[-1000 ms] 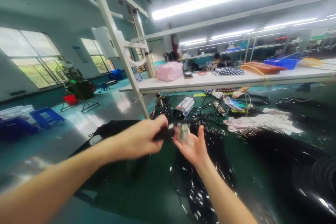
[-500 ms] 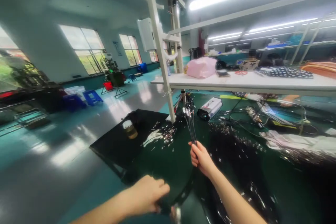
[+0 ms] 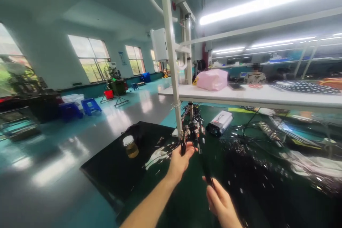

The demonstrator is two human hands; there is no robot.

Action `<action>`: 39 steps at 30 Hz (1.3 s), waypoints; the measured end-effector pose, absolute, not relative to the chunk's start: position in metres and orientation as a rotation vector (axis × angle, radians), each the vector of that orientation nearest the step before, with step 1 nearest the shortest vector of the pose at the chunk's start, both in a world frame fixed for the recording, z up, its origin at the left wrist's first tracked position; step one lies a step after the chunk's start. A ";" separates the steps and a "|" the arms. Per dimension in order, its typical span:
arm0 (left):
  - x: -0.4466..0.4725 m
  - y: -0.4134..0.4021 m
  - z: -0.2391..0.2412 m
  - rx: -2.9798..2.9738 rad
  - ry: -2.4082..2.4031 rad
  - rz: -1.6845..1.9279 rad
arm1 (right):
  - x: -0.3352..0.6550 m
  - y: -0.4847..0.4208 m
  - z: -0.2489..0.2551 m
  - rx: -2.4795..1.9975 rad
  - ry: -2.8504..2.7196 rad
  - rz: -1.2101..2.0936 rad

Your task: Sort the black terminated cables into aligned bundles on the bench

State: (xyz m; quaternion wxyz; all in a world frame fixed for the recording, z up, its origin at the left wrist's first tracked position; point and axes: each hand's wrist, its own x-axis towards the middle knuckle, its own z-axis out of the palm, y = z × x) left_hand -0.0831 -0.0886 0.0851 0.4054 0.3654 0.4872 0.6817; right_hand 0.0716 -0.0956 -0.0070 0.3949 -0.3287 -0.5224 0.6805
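My left hand (image 3: pixel 180 162) is closed around some thin black cables, whose metal-tipped ends stick up above the fingers. Lower and to the right, my right hand (image 3: pixel 219 199) grips a bundle of black cables (image 3: pixel 205 165), blurred by motion, pointing up and away from me. The tips of both bunches come close together near the shelf post. More loose cables with shiny ends (image 3: pixel 240 148) lie on the dark green table (image 3: pixel 184 199). Left of my left hand there is a crumpled white glove (image 3: pixel 156 157).
A jar of yellowish liquid (image 3: pixel 130 146) stands on the black mat at the left. The white shelf post (image 3: pixel 173 64) rises just beyond my hands, carrying a white shelf (image 3: pixel 256 97). A white and black box (image 3: pixel 220 123) lies under it. Another person's hand (image 3: pixel 304 115) is at the right.
My left hand has moved up and forward, now gripping cables by the post. My right hand has come down toward me with its bundle. The view has shifted slightly.
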 end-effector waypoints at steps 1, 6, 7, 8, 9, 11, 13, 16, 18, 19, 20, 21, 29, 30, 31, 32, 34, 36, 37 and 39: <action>-0.076 -0.085 0.085 0.920 1.162 1.761 | 0.074 -0.095 -0.006 -0.855 -1.247 1.654; -0.056 -0.072 0.102 0.998 0.882 1.858 | 0.093 -0.073 0.024 -0.905 -1.122 1.414; -0.054 -0.068 0.107 1.029 0.855 1.841 | 0.097 -0.068 0.032 -0.917 -1.146 1.410; -0.051 -0.064 0.113 1.057 0.838 1.824 | 0.099 -0.064 0.040 -0.918 -1.167 1.408; -0.049 -0.060 0.119 1.080 0.823 1.812 | 0.101 -0.062 0.047 -0.910 -1.179 1.404; -0.044 -0.052 0.130 1.104 0.791 1.814 | 0.103 -0.059 0.059 -0.890 -1.179 1.388; -0.040 -0.045 0.139 1.105 0.763 1.816 | 0.103 -0.058 0.066 -0.896 -1.147 1.370; -0.037 -0.037 0.149 1.113 0.744 1.798 | 0.102 -0.060 0.070 -0.894 -1.087 1.337; -0.036 -0.035 0.154 1.123 0.734 1.796 | 0.101 -0.061 0.070 -0.892 -1.071 1.317; -0.036 -0.034 0.156 1.126 0.729 1.798 | 0.100 -0.061 0.069 -0.895 -1.073 1.308; -0.035 -0.034 0.158 1.128 0.728 1.799 | 0.099 -0.061 0.069 -0.896 -1.077 1.295; -0.035 -0.034 0.160 1.128 0.731 1.795 | 0.098 -0.061 0.068 -0.896 -1.086 1.277; -0.031 -0.038 0.172 1.186 0.711 1.670 | 0.099 -0.057 0.062 -0.910 -1.172 1.132; -0.030 -0.039 0.174 1.201 0.702 1.641 | 0.100 -0.057 0.061 -0.909 -1.206 1.126; -0.028 -0.040 0.176 1.212 0.696 1.621 | 0.100 -0.057 0.060 -0.908 -1.241 1.119; -0.027 -0.040 0.177 1.219 0.694 1.606 | 0.101 -0.057 0.060 -0.909 -1.274 1.109; -0.022 -0.038 0.178 1.237 0.709 1.570 | 0.100 -0.058 0.060 -0.912 -1.320 1.065; -0.017 -0.034 0.176 1.277 0.733 1.499 | 0.098 -0.059 0.060 -0.904 -1.351 1.009; -0.015 -0.031 0.173 1.297 0.742 1.465 | 0.096 -0.059 0.059 -0.901 -1.360 0.988; -0.012 -0.026 0.167 1.328 0.755 1.452 | 0.091 -0.061 0.053 -0.903 -1.377 0.979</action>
